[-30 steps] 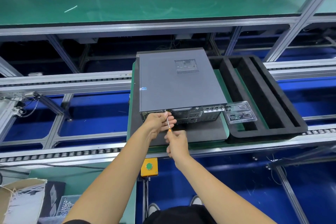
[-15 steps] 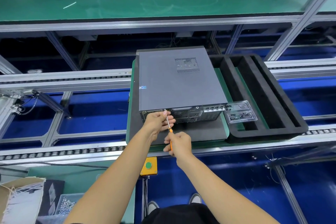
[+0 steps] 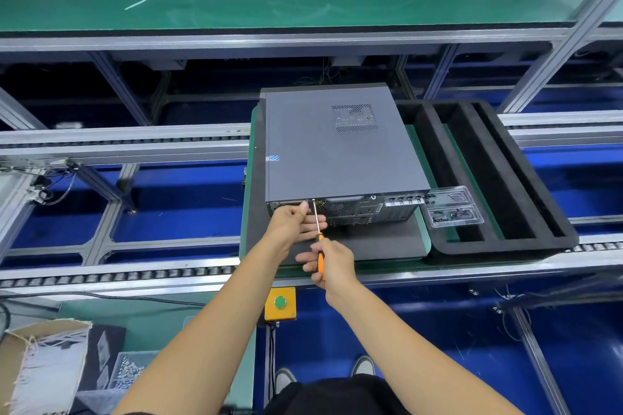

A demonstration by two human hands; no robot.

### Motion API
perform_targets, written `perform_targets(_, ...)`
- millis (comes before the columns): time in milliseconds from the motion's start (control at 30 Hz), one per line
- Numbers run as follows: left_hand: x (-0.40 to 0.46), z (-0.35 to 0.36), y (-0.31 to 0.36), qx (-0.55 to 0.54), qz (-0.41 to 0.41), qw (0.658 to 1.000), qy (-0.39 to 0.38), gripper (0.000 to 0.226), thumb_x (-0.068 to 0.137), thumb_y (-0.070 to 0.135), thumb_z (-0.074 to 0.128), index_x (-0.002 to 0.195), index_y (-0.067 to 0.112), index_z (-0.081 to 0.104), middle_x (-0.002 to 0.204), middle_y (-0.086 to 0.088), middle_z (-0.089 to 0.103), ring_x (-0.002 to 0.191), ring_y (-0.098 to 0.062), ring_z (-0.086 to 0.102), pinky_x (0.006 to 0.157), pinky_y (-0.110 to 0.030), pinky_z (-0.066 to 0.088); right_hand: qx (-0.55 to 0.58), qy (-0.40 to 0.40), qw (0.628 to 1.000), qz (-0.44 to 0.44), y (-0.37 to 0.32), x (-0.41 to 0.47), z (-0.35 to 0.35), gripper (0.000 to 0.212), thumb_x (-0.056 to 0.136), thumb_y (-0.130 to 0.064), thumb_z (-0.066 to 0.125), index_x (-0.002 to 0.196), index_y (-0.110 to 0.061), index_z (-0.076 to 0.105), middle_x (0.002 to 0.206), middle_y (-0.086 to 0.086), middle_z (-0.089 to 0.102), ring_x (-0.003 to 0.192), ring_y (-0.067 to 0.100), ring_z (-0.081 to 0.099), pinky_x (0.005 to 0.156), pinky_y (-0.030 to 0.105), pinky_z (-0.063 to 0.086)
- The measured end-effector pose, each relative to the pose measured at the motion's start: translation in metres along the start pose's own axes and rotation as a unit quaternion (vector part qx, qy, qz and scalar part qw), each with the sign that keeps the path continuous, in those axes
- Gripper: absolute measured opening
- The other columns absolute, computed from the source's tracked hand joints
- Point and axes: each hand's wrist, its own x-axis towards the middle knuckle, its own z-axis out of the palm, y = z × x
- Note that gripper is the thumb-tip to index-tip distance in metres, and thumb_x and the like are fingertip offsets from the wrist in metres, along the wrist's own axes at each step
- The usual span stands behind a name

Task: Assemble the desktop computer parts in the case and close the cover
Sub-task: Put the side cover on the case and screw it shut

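Little has shifted since the earlier frames: both hands stay at the rear panel of the computer case [image 3: 340,148], and the right hand [image 3: 332,264] has only slipped slightly back along the screwdriver [image 3: 317,236], away from the case.

With the grey cover [image 3: 323,145] already lying flat and closed on the case, the assembly looks nearly finished; what seems left is fastening the cover at the rear edge, and whether more screws remain I cannot tell.

That right hand is wrapped around the screwdriver's orange handle, just clear of the case's near side. Its metal shaft runs up to the top rear edge of the case, tip at what is probably a screw, too small to make out. At that same edge the left hand [image 3: 296,224] has its fingers curled beside the shaft, thumb near the tip; whether it pinches the shaft or only steadies it, I cannot tell.

On the far side of the case from the left hand sits a black foam tray [image 3: 499,178], with a clear plastic blister pack [image 3: 451,209] between them.
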Motion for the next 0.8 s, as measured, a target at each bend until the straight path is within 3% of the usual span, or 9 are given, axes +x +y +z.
perform_targets(100, 0.000, -0.004, -0.006, 0.072, 0.017, 0.996, 0.043, 0.034, 0.110, 0.033, 0.040, 0.102, 0.005, 0.059, 0.077, -0.007, 0.076, 0.068, -0.018, 0.075, 0.059, -0.026, 0.060, 0.028, -0.028, 0.998, 0.040, -0.003, -0.003, 0.001, 0.016, 0.099, -0.017, 0.052, 0.096, -0.005, 0.062, 0.079, 0.017, 0.077, 0.043, 0.013, 0.056, 0.037, 0.018, 0.036)
perform_targets(200, 0.003, -0.005, -0.013, 0.115, 0.021, 0.990, 0.082, 0.038, 0.109, 0.037, 0.041, 0.090, 0.009, 0.059, 0.066, -0.002, 0.057, 0.056, -0.014, 0.055, 0.058, -0.026, 0.049, 0.060, -0.035, 0.996, 0.055, -0.003, -0.003, 0.000, 0.021, 0.100, -0.022, 0.050, 0.090, -0.007, 0.060, 0.074, 0.012, 0.074, 0.041, 0.010, 0.048, 0.036, 0.018, 0.033)
perform_targets(367, 0.007, -0.002, -0.018, -0.022, -0.084, 0.994, 0.066, 0.036, 0.106, 0.022, 0.039, 0.084, 0.008, 0.062, 0.053, 0.004, 0.042, 0.052, -0.015, 0.037, 0.053, -0.028, 0.034, 0.082, -0.047, 0.994, 0.046, -0.008, -0.003, 0.001, 0.023, 0.098, -0.018, 0.046, 0.088, -0.007, 0.064, 0.060, 0.001, 0.060, 0.040, 0.009, 0.034, 0.035, 0.019, 0.023)
perform_targets(467, 0.006, -0.003, -0.016, -0.009, -0.065, 0.997, 0.050, 0.031, 0.102, 0.007, 0.037, 0.103, 0.004, 0.068, 0.060, 0.002, 0.051, 0.051, -0.012, 0.044, 0.053, -0.025, 0.036, 0.050, -0.017, 0.999, 0.005, -0.009, -0.001, 0.001, 0.013, 0.089, -0.007, 0.050, 0.077, -0.009, 0.053, 0.060, 0.000, 0.044, 0.044, 0.011, 0.027, 0.036, 0.020, 0.019)
perform_targets(567, 0.003, -0.004, -0.015, 0.011, -0.036, 0.999, 0.026, 0.029, 0.108, 0.007, 0.034, 0.121, 0.003, 0.059, 0.088, -0.008, 0.074, 0.066, -0.013, 0.066, 0.062, -0.024, 0.048, 0.021, 0.027, 0.999, -0.025, -0.006, -0.001, 0.001, 0.014, 0.086, -0.001, 0.055, 0.074, -0.006, 0.053, 0.056, 0.003, 0.052, 0.042, 0.011, 0.035, 0.037, 0.022, 0.023)
perform_targets(667, 0.000, -0.006, -0.017, 0.024, -0.012, 1.000, -0.005, 0.024, 0.110, 0.012, 0.037, 0.124, -0.004, 0.050, 0.105, -0.015, 0.077, 0.084, -0.018, 0.073, 0.069, -0.026, 0.050, 0.007, 0.034, 0.999, -0.025, -0.005, -0.004, 0.003, 0.010, 0.091, -0.008, 0.058, 0.083, -0.005, 0.063, 0.063, 0.010, 0.069, 0.042, 0.013, 0.053, 0.038, 0.021, 0.033)
perform_targets(800, 0.000, -0.006, -0.021, -0.013, -0.003, 1.000, -0.006, 0.014, 0.108, 0.015, 0.046, 0.116, 0.003, 0.047, 0.100, -0.016, 0.077, 0.090, -0.027, 0.076, 0.083, -0.042, 0.058, 0.027, -0.010, 1.000, 0.013, -0.006, -0.004, 0.006, 0.023, 0.102, -0.024, 0.054, 0.099, -0.005, 0.068, 0.078, 0.017, 0.076, 0.044, 0.015, 0.057, 0.043, 0.022, 0.043)
